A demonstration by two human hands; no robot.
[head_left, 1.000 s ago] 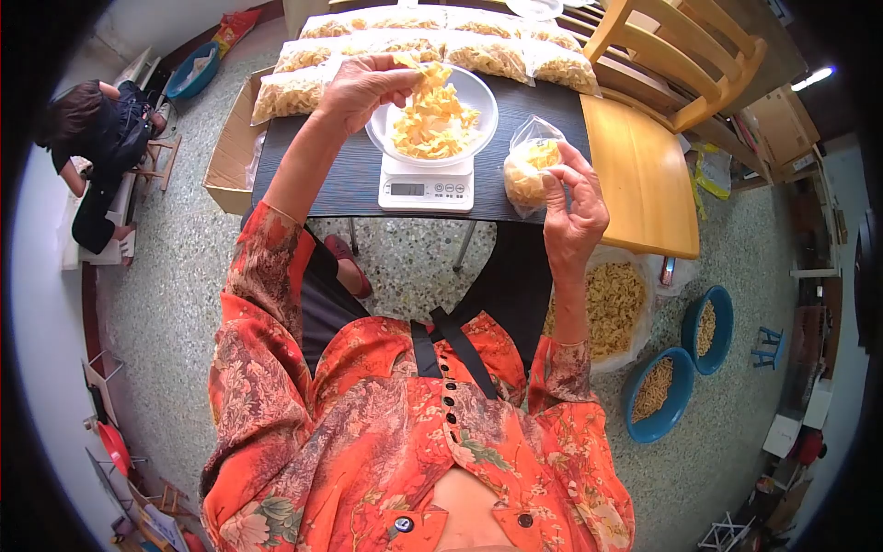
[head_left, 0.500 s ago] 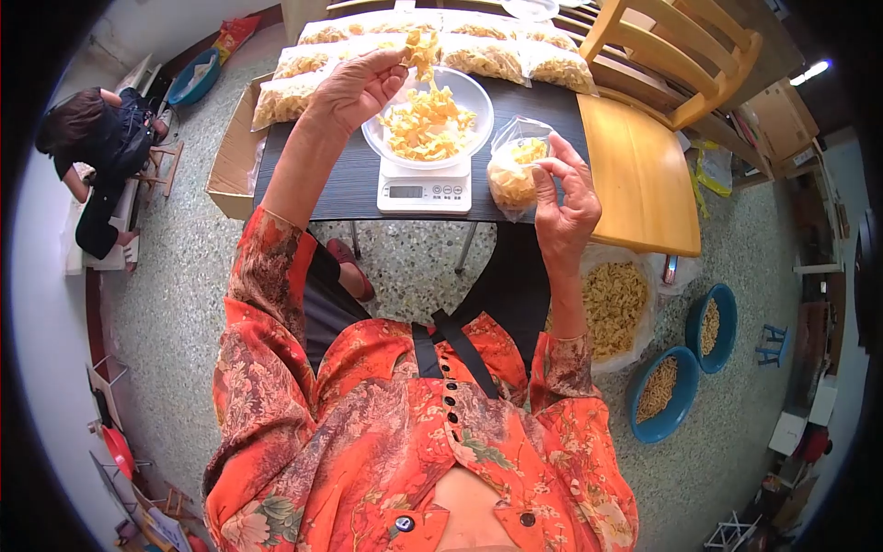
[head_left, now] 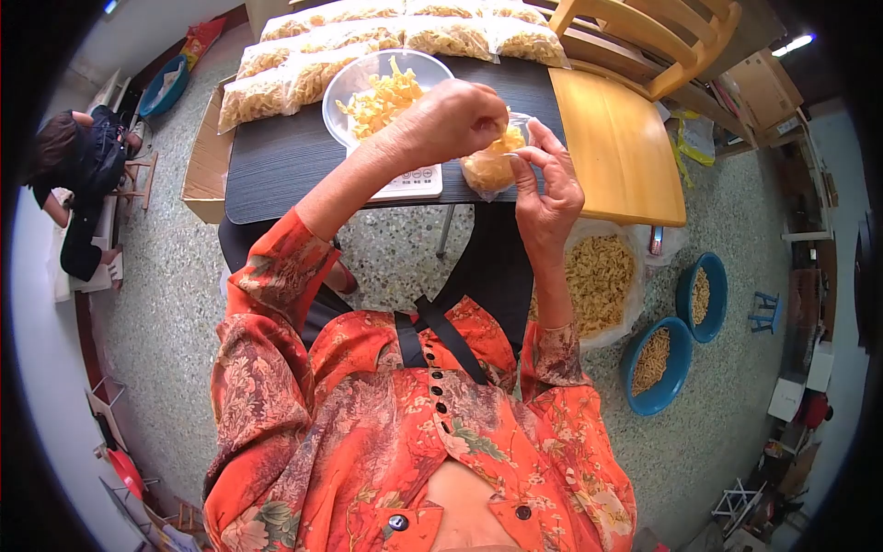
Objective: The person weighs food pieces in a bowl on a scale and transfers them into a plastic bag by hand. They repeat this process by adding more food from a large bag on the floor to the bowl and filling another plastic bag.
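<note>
My left hand [head_left: 452,118] is closed, fingers curled, over the mouth of a clear plastic bag [head_left: 487,173]. Curly yellow dried pieces [head_left: 508,140] show at its fingertips and in the top of the bag. With thumb and fingers, my right hand [head_left: 550,189] pinches the bag's right rim and keeps it upright at the table's front edge. Left of the bag, a translucent bowl [head_left: 337,97] with more yellow pieces [head_left: 382,99] sits on a white kitchen scale [head_left: 409,184]. My left forearm covers the scale's display.
Several filled bags [head_left: 446,37] line the back of the dark table [head_left: 267,170]. A wooden chair [head_left: 621,147] stands at the right. On the floor are a large open bag of pieces [head_left: 598,285] and blue basins [head_left: 659,366]. Another person [head_left: 87,161] sits at far left.
My left hand has moved right and down, carrying yellow pieces from above the bowl to the bag's mouth. My right hand still grips the bag's rim. The whole view has shifted slightly.
</note>
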